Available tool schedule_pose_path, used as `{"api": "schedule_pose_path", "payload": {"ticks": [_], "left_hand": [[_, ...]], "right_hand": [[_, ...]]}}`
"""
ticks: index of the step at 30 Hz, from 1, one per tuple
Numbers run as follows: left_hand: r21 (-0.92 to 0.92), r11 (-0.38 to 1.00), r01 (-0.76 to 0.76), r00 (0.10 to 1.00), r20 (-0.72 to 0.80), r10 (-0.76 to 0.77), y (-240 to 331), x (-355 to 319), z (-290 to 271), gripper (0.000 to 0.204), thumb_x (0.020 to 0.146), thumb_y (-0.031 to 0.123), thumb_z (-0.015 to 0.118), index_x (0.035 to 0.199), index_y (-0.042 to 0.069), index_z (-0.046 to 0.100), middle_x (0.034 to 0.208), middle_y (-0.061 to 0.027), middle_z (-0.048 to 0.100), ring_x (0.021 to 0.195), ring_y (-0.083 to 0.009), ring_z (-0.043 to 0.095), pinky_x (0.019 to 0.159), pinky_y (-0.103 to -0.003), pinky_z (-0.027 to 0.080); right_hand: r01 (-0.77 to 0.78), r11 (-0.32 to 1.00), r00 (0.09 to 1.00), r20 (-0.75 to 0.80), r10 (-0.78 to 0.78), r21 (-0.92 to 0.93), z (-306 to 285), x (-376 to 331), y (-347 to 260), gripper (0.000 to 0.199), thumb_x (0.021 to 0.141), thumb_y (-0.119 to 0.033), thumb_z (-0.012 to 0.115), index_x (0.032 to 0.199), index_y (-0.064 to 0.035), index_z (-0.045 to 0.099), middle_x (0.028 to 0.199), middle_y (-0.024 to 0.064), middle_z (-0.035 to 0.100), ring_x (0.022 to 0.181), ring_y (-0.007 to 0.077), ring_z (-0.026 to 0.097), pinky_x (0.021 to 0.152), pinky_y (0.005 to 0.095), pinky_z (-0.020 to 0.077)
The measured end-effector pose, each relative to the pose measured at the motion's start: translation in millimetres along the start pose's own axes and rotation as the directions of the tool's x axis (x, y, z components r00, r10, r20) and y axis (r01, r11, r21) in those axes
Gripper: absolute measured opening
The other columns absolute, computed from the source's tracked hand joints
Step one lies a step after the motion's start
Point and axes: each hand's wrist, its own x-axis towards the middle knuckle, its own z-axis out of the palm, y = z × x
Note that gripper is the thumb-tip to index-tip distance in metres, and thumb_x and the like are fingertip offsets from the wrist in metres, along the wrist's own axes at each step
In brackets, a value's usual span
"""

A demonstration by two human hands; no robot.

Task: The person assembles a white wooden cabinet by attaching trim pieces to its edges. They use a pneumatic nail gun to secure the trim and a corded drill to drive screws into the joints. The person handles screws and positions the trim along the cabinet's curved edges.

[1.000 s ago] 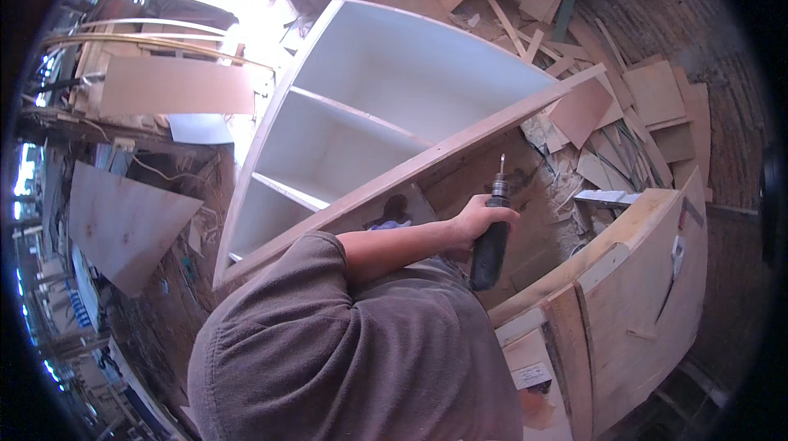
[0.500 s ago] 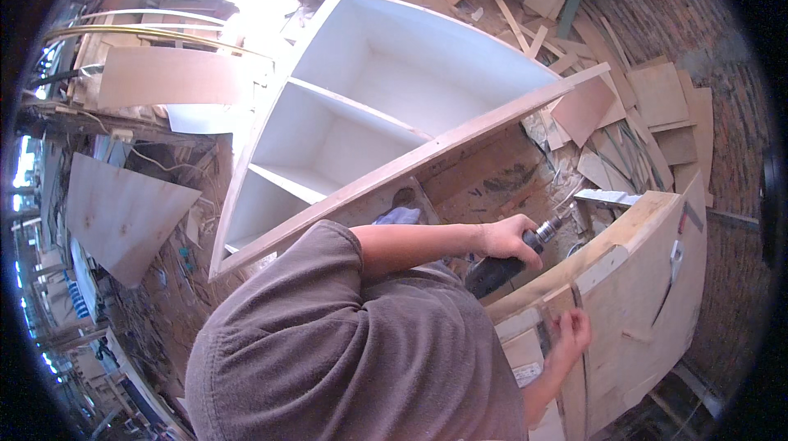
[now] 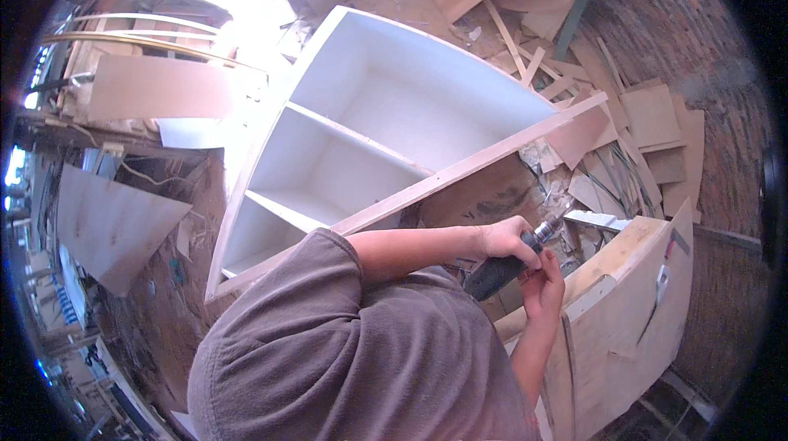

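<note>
My left hand (image 3: 503, 240) is wrapped round a black power drill (image 3: 490, 278) with a metal chuck, its tip pointing away to the right. Close under the chuck, my right hand (image 3: 542, 287) has its fingers pinched together at the drill's front. Whatever those fingers hold is too small to make out. Both hands are above the near edge of a curved wooden piece (image 3: 616, 338), which has a pale panel face and a thick top rim. A slim tool with a white part (image 3: 662, 281) lies on that face.
A large white-lined wooden cabinet (image 3: 402, 117) with open compartments lies beyond my left arm. Wood offcuts (image 3: 652, 117) and strips cover the floor at the far right. A loose board (image 3: 119, 223) leans at the left, near a cluttered bench (image 3: 115, 125).
My right hand has lifted off the curved wooden piece and moved up to the front of the drill. My left hand keeps its hold on the drill. The view has shifted slightly.
</note>
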Motion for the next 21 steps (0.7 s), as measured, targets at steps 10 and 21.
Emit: {"api": "schedule_pose_path", "payload": {"ticks": [10, 21], "left_hand": [[-0.641, 0.764, -0.072, 0.912, -0.352, -0.209, 41, 19, -57, 0.031, 0.084, 0.022, 0.078, 0.099, -0.003, 0.066, 0.083, -0.013, 0.067, 0.073, -0.0252, 0.07, 0.064, -0.04, 0.06], [-0.712, 0.696, -0.091, 0.835, -0.436, -0.337, 42, 104, -52, 0.041, 0.088, 0.033, 0.08, 0.105, -0.001, 0.064, 0.091, -0.0107, 0.065, 0.082, -0.0237, 0.067, 0.074, -0.04, 0.059]], "right_hand": [[0.405, 0.525, 0.914, 0.34, -0.221, -0.748, 28, -2, 24, 0.078, 0.084, -0.017, 0.078, 0.154, -0.0072, 0.045, 0.135, 0.0116, 0.062, 0.131, 0.025, 0.058, 0.112, 0.0391, 0.0429], [0.49, 0.542, 0.848, 0.23, -0.477, -0.683, 7, 82, -18, 0.072, 0.078, -0.01, 0.085, 0.143, -0.0029, 0.055, 0.139, 0.0155, 0.064, 0.129, 0.029, 0.062, 0.109, 0.0413, 0.0472]]}}
